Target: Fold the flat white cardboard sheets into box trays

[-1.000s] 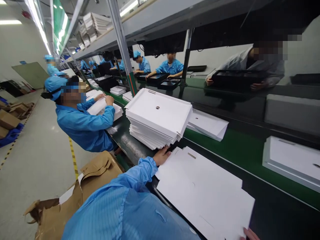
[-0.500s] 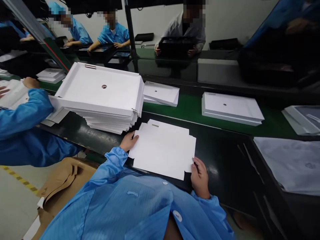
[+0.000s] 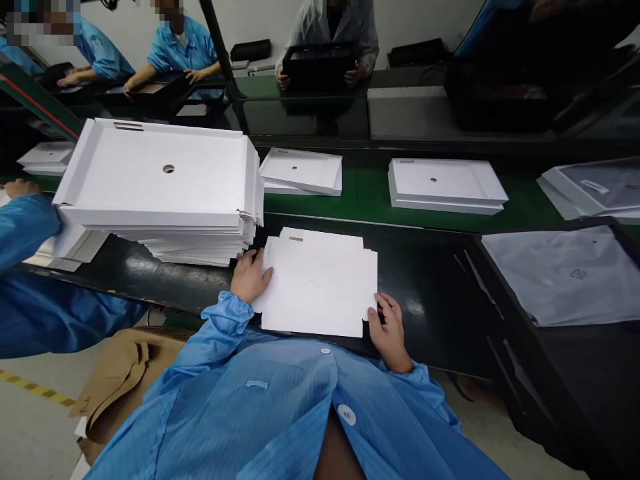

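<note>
One white sheet; left hand, right hand touching opposite edges

A flat white cardboard sheet, notched at its corners, is laid unfolded on the glossy black worktop, close to the front edge. A narrow slot is cut near its far edge, left of centre.

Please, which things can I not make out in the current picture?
Head view:
Underside of the flat white sheet: hidden, facing down.
Inside of the cardboard box: hidden by flaps and the blue sleeve.
Area beyond the neighbour's hand: cut off by the picture's left edge.
Mark on the plastic bag: too small.
</note>
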Available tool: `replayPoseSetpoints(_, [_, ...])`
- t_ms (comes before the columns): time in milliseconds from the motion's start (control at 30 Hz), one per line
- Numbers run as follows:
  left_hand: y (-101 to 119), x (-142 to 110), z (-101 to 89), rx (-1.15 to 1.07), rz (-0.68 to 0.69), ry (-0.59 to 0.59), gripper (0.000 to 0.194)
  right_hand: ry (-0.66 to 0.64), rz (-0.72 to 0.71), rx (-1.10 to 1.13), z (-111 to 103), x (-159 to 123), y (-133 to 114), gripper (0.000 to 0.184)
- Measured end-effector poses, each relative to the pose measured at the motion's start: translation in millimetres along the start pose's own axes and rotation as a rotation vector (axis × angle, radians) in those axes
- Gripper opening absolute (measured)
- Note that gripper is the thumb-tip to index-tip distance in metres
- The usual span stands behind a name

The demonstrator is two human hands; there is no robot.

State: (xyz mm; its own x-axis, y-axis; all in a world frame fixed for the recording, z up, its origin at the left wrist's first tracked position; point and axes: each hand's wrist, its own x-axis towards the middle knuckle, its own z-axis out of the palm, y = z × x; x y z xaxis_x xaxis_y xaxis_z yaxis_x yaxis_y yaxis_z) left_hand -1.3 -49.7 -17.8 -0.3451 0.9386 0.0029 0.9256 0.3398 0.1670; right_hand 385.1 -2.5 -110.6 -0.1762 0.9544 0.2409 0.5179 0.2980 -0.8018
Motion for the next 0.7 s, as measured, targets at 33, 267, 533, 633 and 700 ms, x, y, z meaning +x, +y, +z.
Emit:
replayPoseSetpoints(33, [6,8,-1.8,0.012,0.071,-0.024,0.062,0.002,-0.007,0.002,0,0,1,0.042])
replayPoseSetpoints(267, [36,55,-11.0,0.041,0.175,-0.278,0.062,0.044,-0.06,-0.018,-2,-11,7,0.054])
replayPoseSetpoints(533, [39,42,-14.8,0.04,0.147,-0.235,0.053,-0.049,0.054,-0.021,-7,-13,8,0.063])
replayPoseSetpoints(633, [37,36,-11.8,-0.004,0.136,-0.225,0.058,-0.056,0.079,-0.036,-10,-15,1,0.061])
replayPoseSetpoints(700, [34,36,-10.5,-0.064,0.104,-0.236,0.065,-0.025,0.078,-0.07,-14,-15,-4,0.059])
